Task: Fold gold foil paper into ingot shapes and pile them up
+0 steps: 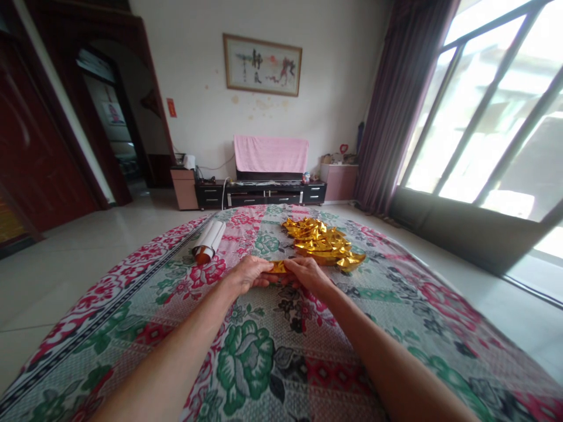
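My left hand (248, 273) and my right hand (308, 274) meet over the flowered cloth (264, 351), both closed on one small piece of gold foil paper (278, 268) held between them. The fingers press it flat against the cloth. Just beyond my right hand lies a heap of folded gold foil pieces (322, 242). A roll of paper (209, 241), white outside with an orange-gold inside, lies to the left of my left hand, a short way off.
The flowered cloth covers a wide surface that fills the lower view. A tiled floor surrounds it. A low dark TV cabinet (264, 193) with a pink cloth on top stands at the far wall. Large windows (492, 117) and curtains are at the right.
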Motion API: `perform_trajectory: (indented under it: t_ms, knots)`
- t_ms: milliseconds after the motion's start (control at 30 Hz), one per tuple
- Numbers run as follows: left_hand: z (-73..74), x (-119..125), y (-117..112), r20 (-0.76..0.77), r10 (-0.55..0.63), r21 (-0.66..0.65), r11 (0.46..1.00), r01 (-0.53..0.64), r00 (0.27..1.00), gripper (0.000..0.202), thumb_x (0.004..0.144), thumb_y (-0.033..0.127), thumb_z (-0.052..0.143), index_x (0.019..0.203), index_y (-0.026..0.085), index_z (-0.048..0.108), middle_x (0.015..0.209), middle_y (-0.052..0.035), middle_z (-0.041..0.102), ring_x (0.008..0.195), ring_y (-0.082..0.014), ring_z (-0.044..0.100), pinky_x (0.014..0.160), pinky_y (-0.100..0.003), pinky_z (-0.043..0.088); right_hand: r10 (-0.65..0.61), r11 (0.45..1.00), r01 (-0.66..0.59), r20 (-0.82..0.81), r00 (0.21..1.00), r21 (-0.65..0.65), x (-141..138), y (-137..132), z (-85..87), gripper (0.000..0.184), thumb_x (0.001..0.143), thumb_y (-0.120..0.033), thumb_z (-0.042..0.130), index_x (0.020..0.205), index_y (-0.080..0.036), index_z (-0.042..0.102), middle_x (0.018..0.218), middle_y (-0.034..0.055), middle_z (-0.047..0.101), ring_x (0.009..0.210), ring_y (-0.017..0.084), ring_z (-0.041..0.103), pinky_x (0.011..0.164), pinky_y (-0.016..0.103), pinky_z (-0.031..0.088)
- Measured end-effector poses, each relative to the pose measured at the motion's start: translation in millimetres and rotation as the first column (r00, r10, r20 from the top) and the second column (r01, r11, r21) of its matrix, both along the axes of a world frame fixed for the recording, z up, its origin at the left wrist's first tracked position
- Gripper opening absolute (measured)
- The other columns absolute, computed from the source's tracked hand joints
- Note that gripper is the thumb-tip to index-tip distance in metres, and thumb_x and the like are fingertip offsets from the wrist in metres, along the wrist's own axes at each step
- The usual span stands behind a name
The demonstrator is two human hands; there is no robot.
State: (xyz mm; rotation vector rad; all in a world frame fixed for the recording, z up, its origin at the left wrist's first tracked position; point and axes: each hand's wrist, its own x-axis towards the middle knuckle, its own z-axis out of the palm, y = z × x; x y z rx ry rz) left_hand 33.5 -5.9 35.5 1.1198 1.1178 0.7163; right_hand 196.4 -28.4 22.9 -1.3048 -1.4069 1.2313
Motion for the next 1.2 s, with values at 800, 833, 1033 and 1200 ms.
perform_trajectory:
  t_ms: [800, 833, 1033, 1200]
  knots:
    - [-2.4, 1.3, -0.5, -0.039, -0.011, 0.044, 0.999, 0.013, 0.999, 0.014, 0.075, 0.023, 0.060, 0.077, 0.010, 0.066, 0.070, -0.0070, 0.068, 0.056, -0.0104, 0.062, 0.044, -0.015, 0.044, -0.011, 1.000, 0.011, -0.024, 1.000, -0.010, -2.4, -2.7, 1.3, 0.024, 0.082, -0.032, 0.051, 0.080, -0.015, 0.068, 0.064, 0.0016, 0.068, 0.049, 0.010, 0.060, 0.037, 0.015, 0.039]
    - [-2.5, 1.3, -0.4, -0.038, -0.012, 0.043, 0.999, 0.013, 0.999, 0.015, 0.075, 0.024, 0.061, 0.077, 0.010, 0.066, 0.070, -0.0069, 0.068, 0.056, -0.0104, 0.062, 0.044, -0.015, 0.044, -0.012, 1.000, 0.012, -0.023, 1.000, -0.010, -2.2, -2.4, 0.9, 0.025, 0.081, -0.033, 0.051, 0.080, -0.015, 0.068, 0.064, 0.0016, 0.068, 0.049, 0.010, 0.060, 0.038, 0.015, 0.039]
    - [-4.7, 1.4, 0.9, -0.044, 0.007, 0.050, 0.999, -0.005, 0.999, 0.014, 0.077, 0.022, 0.058, 0.077, 0.010, 0.065, 0.067, -0.0062, 0.068, 0.056, -0.0109, 0.063, 0.044, -0.016, 0.045, -0.004, 1.000, 0.004, -0.022, 1.000, -0.012, -1.7, -1.9, -0.1, 0.024, 0.081, -0.033, 0.051, 0.079, -0.016, 0.068, 0.065, 0.0009, 0.068, 0.050, 0.011, 0.060, 0.038, 0.015, 0.039]
    - [-5.8, 1.0, 1.6, -0.049, -0.011, 0.046, 0.999, 0.013, 0.999, 0.014, 0.077, 0.023, 0.058, 0.077, 0.010, 0.064, 0.064, -0.0053, 0.067, 0.055, -0.0109, 0.063, 0.045, -0.016, 0.045, -0.017, 1.000, 0.017, -0.025, 1.000, -0.017, -2.4, -1.4, -0.9, 0.023, 0.081, -0.032, 0.050, 0.077, -0.017, 0.068, 0.063, 0.0003, 0.067, 0.050, 0.011, 0.060, 0.038, 0.015, 0.039]
